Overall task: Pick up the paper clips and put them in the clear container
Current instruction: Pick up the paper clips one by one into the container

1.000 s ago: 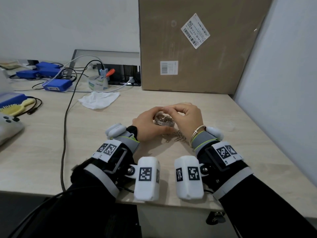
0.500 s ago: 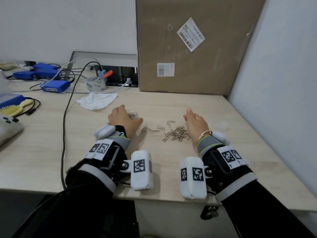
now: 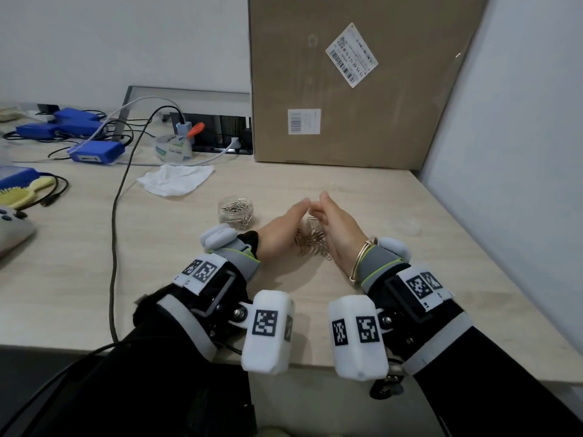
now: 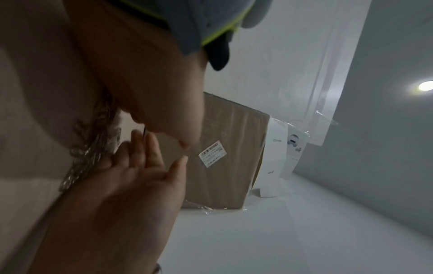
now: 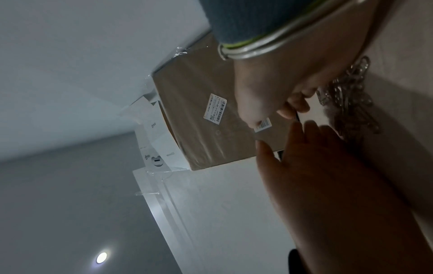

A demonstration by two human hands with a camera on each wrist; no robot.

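A pile of silver paper clips point(image 3: 312, 239) lies on the wooden desk between my two hands. My left hand point(image 3: 282, 227) and right hand point(image 3: 339, 227) stand on edge with the palms facing each other, cupping the pile from both sides. Their fingertips meet at the far end, fingers nearly straight. The clear round container point(image 3: 235, 212) stands to the left of my left hand with several clips in it. The left wrist view shows the pile point(image 4: 93, 148) between both palms. In the right wrist view the clips point(image 5: 349, 103) lie against my right hand point(image 5: 269, 83).
A clear lid point(image 3: 405, 227) lies right of my right hand. A big cardboard box point(image 3: 347, 89) stands behind, and a wall point(image 3: 520, 152) closes the right side. On the left are a white tissue point(image 3: 176, 179), a tape roll point(image 3: 173, 148) and a black cable point(image 3: 115, 231).
A second ago both hands held the container. My left hand then set it down on the left. Both hands have now come together round the scattered clips, bunching them into a tighter pile.
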